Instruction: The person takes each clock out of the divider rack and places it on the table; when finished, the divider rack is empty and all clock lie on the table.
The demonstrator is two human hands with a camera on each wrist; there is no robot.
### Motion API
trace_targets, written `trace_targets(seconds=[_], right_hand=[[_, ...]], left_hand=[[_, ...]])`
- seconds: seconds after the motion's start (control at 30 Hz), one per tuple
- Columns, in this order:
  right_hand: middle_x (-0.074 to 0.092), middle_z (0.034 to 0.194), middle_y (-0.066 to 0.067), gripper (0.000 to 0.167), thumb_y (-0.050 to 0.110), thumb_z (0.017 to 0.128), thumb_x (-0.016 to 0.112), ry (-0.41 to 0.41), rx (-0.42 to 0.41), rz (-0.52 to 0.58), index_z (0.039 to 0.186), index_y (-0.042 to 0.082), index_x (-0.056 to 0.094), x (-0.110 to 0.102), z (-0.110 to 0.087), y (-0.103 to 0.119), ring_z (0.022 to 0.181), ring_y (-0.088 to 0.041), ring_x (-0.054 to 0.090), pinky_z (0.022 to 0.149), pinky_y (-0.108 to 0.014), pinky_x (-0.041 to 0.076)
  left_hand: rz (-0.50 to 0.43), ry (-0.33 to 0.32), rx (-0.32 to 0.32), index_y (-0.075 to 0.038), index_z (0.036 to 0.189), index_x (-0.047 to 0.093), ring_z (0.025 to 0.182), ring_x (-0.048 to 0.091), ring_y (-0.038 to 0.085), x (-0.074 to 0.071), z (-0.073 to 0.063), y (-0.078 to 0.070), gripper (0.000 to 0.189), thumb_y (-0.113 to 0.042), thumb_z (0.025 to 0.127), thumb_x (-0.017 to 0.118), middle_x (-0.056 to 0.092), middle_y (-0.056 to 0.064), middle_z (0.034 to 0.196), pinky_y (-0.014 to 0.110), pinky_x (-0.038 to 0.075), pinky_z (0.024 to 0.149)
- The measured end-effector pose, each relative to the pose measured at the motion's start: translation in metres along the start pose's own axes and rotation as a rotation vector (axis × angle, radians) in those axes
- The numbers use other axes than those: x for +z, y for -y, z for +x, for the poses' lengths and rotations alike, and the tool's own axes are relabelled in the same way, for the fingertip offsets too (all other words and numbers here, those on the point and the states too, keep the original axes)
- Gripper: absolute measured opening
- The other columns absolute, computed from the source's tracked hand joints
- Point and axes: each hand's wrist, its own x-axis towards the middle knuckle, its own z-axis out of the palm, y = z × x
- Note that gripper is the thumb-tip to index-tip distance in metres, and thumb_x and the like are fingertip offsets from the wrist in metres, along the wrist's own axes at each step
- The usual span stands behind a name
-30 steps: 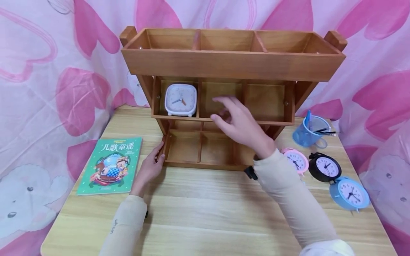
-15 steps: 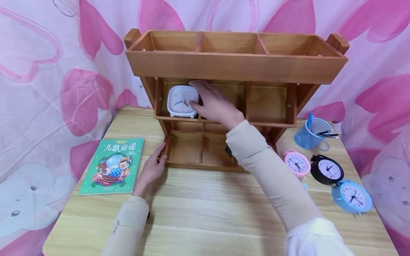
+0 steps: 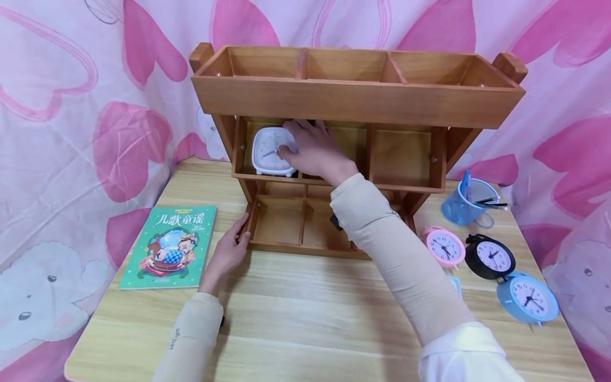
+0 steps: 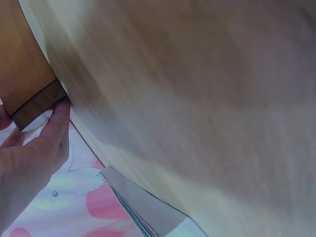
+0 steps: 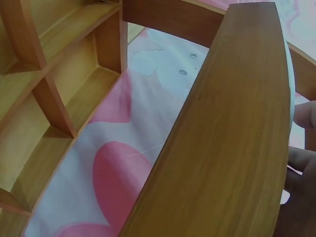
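Observation:
A white square alarm clock stands in the left compartment of the middle tier of a brown wooden shelf. My right hand grips the clock by its right side. Its thumb lies across the clock face and its other fingers go behind the top right corner, partly hidden. In the right wrist view, fingers show behind a wooden board, with a sliver of the white clock beside them. At the shelf's lower left corner, my left hand holds the side edge; the left wrist view shows its fingers around that wooden corner.
On the table's right lie a pink alarm clock, a black one and a blue one. Behind them stands a blue pen holder. A green children's book lies at the left. A heart-patterned curtain hangs behind.
My right hand has moved left from before the middle compartment to the white clock, and its thumb now covers part of the face. The left hand keeps its place on the shelf.

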Motion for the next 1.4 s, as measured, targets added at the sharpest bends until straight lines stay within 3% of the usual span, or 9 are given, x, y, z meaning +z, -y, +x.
trace_targets(seconds=[0.23, 0.4, 0.5, 0.67, 0.8, 0.93, 1.17, 1.3, 1.4], right_hand=[[0.039, 0.154, 0.0, 0.059, 0.048, 0.097, 0.055, -0.034, -0.059, 0.071, 0.148, 0.023, 0.04, -0.001, -0.002, -0.004, 0.143, -0.023, 0.031, 0.121, -0.051, 0.016], [0.049, 0.141, 0.0, 0.055, 0.043, 0.097, 0.06, -0.064, -0.113, 0.133, 0.145, 0.025, 0.042, 0.0, -0.006, -0.005, 0.125, -0.016, 0.045, 0.114, -0.05, 0.026], [0.048, 0.144, 0.002, 0.052, 0.039, 0.098, 0.059, -0.073, -0.136, 0.176, 0.146, 0.027, 0.042, 0.0, -0.009, -0.008, 0.128, -0.015, 0.043, 0.114, -0.05, 0.026], [0.053, 0.14, 0.001, 0.048, 0.034, 0.101, 0.056, -0.108, -0.169, 0.249, 0.147, 0.029, 0.044, 0.003, -0.014, -0.01, 0.133, -0.02, 0.043, 0.117, -0.048, 0.023], [0.062, 0.124, 0.0, 0.048, 0.035, 0.101, 0.056, -0.145, -0.18, 0.244, 0.148, 0.032, 0.045, 0.006, -0.019, -0.009, 0.124, -0.026, 0.047, 0.108, -0.051, 0.03], [0.066, 0.121, -0.001, 0.047, 0.033, 0.099, 0.059, -0.204, -0.187, 0.262, 0.146, 0.03, 0.05, 0.009, -0.02, -0.009, 0.119, -0.027, 0.05, 0.103, -0.05, 0.032], [0.066, 0.125, 0.003, 0.041, 0.025, 0.095, 0.067, -0.314, -0.119, 0.505, 0.136, 0.031, 0.062, 0.017, -0.02, -0.006, 0.118, -0.016, 0.054, 0.107, -0.042, 0.032], [0.068, 0.12, 0.0, 0.039, 0.018, 0.094, 0.069, -0.353, -0.092, 0.728, 0.132, 0.025, 0.066, 0.021, -0.023, -0.006, 0.103, -0.011, 0.059, 0.091, -0.03, 0.048], [0.07, 0.114, -0.004, 0.037, 0.015, 0.093, 0.071, -0.39, -0.082, 0.838, 0.13, 0.019, 0.068, 0.019, -0.027, -0.005, 0.097, -0.012, 0.06, 0.08, -0.028, 0.05]], left_hand=[[-0.006, 0.001, -0.001, -0.026, 0.159, 0.022, 0.148, 0.024, 0.039, 0.0, 0.0, -0.001, 0.054, -0.024, 0.108, 0.038, 0.025, 0.017, 0.162, 0.055, 0.024, 0.118], [-0.01, 0.006, -0.011, -0.028, 0.159, 0.022, 0.149, 0.022, 0.038, 0.0, -0.002, -0.001, 0.054, -0.025, 0.108, 0.038, 0.023, 0.015, 0.163, 0.054, 0.022, 0.119], [-0.008, 0.002, -0.004, -0.027, 0.159, 0.022, 0.149, 0.021, 0.037, 0.0, -0.002, -0.001, 0.054, -0.025, 0.108, 0.038, 0.023, 0.015, 0.163, 0.053, 0.021, 0.119], [-0.005, -0.009, 0.0, -0.026, 0.159, 0.023, 0.148, 0.023, 0.037, -0.001, -0.003, 0.002, 0.054, -0.024, 0.108, 0.038, 0.025, 0.016, 0.162, 0.053, 0.022, 0.119], [-0.002, -0.011, 0.0, -0.025, 0.159, 0.024, 0.148, 0.023, 0.037, 0.0, -0.003, 0.001, 0.053, -0.024, 0.108, 0.039, 0.025, 0.016, 0.162, 0.052, 0.022, 0.119], [-0.004, 0.003, -0.007, -0.028, 0.159, 0.023, 0.149, 0.022, 0.036, 0.0, -0.001, -0.001, 0.053, -0.026, 0.108, 0.038, 0.024, 0.014, 0.163, 0.053, 0.022, 0.119], [-0.009, -0.011, 0.004, -0.027, 0.159, 0.024, 0.148, 0.023, 0.036, 0.0, 0.001, -0.001, 0.053, -0.026, 0.108, 0.039, 0.025, 0.014, 0.162, 0.053, 0.022, 0.119], [-0.001, -0.006, -0.001, -0.025, 0.159, 0.024, 0.148, 0.024, 0.037, 0.0, 0.0, -0.001, 0.053, -0.025, 0.108, 0.039, 0.026, 0.015, 0.162, 0.053, 0.022, 0.119], [0.004, -0.006, -0.007, -0.025, 0.159, 0.024, 0.148, 0.024, 0.037, 0.0, -0.001, 0.0, 0.053, -0.025, 0.107, 0.039, 0.026, 0.015, 0.162, 0.053, 0.023, 0.119]])
